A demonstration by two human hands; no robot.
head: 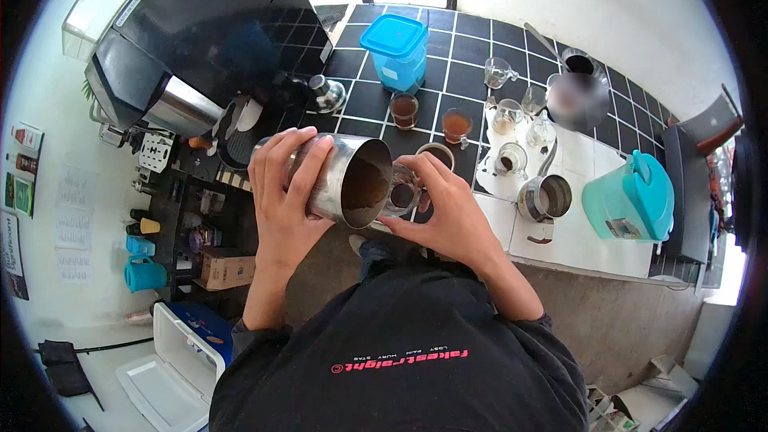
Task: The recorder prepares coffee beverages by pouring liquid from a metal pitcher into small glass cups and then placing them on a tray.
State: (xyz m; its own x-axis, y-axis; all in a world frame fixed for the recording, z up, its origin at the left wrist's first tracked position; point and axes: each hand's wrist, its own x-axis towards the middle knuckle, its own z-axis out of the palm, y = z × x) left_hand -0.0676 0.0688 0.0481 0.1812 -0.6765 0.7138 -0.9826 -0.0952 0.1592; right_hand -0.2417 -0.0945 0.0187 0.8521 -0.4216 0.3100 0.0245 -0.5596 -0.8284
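Note:
My left hand (pixel 291 192) grips a large metal cup (pixel 327 171) tilted on its side, its mouth facing right, with brown liquid or residue inside. Close against that mouth, my right hand (pixel 441 204) holds a small clear glass (pixel 401 195) with something dark in it. Just beyond my right hand stands a round cup (pixel 441 153), partly covered by the fingers. Two glasses of brown drink, one darker (pixel 404 111) and one amber (pixel 457 125), stand farther back on the black tiles.
A blue lidded container (pixel 396 51) stands at the back. Several small glass cups (pixel 507 115), a gooseneck metal kettle (pixel 545 198) and a teal pitcher (pixel 630 198) stand to the right. A black machine (pixel 228 24) is at the left, and an open cooler (pixel 189 348) lies at the lower left.

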